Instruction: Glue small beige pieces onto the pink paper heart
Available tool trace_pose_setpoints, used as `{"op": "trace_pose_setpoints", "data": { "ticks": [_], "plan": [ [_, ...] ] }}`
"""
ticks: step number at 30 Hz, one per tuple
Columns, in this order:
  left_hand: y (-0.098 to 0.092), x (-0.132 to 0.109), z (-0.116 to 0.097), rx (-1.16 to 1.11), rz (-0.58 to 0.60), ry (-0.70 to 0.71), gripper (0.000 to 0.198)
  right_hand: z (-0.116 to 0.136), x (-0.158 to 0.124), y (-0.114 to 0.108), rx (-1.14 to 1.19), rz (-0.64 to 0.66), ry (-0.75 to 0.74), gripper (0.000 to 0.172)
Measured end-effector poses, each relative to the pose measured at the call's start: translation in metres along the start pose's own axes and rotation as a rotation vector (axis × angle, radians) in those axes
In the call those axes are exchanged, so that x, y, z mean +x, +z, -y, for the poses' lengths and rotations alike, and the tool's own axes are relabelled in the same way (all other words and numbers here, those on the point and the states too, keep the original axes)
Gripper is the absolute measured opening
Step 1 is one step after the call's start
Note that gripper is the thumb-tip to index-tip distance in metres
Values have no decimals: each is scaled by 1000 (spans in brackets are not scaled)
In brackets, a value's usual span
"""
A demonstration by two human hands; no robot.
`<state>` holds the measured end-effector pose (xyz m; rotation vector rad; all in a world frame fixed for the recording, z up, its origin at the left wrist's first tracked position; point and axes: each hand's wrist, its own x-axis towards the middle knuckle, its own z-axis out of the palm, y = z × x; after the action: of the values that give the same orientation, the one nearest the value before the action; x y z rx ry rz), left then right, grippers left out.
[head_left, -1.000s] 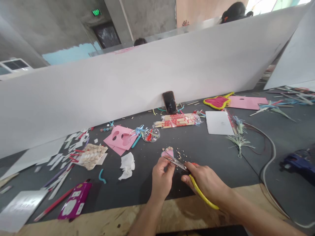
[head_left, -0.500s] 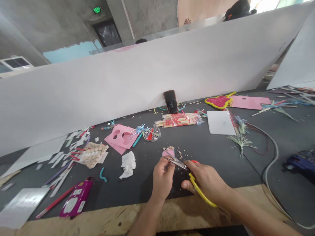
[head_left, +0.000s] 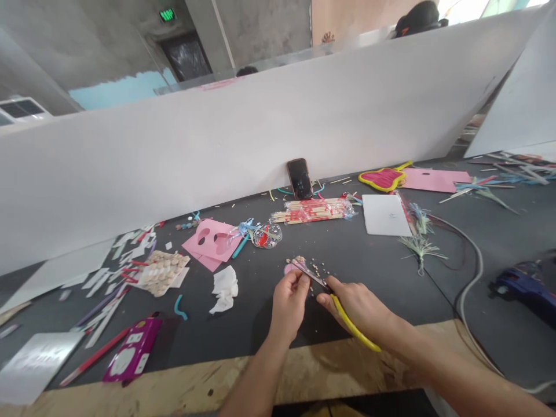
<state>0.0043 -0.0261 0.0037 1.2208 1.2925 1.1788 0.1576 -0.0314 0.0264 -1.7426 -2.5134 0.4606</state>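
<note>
Yellow-handled scissors (head_left: 355, 329) are gripped in my right hand (head_left: 362, 307), their blades pointing up and left, nearly together. Close by, the thumb and fingers of my left hand (head_left: 287, 310) are pinched together at the blade tips. Whatever lies in that pinch is too small to make out. Just beyond the fingertips, a small pink piece with a bluish edge (head_left: 288, 268) lies partly hidden by my left hand. Small beige bits (head_left: 316, 269) are scattered on the dark tabletop around it.
A crumpled white tissue (head_left: 225, 288) and pink cut-out sheets (head_left: 212, 243) lie left. Wrapped sticks (head_left: 313, 211) lie below a phone (head_left: 299, 178) leaning on the white partition (head_left: 217, 145). A white card (head_left: 386, 215), a cable (head_left: 471, 255) and a dark blue tool (head_left: 525, 289) are right.
The scissors' blades have drawn together, and the thumb of my right hand has come in toward its fingers. My left hand stays pinched beside the blades. The whole view has shifted slightly.
</note>
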Motion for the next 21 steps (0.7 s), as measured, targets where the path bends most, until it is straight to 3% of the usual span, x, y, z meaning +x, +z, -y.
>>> {"op": "trace_pose_setpoints", "data": {
  "ticks": [7,11,21],
  "plan": [
    [3,8,12,-195,-70,-125,29,3,15,-4,-50,46,15,40],
    [2,8,16,-320,-101,-194,29,7,19,-6,-78,63,-3,37],
    [0,4,18,-396,-75,-204,32,7,18,-2,-98,55,-17,34]
  ]
}}
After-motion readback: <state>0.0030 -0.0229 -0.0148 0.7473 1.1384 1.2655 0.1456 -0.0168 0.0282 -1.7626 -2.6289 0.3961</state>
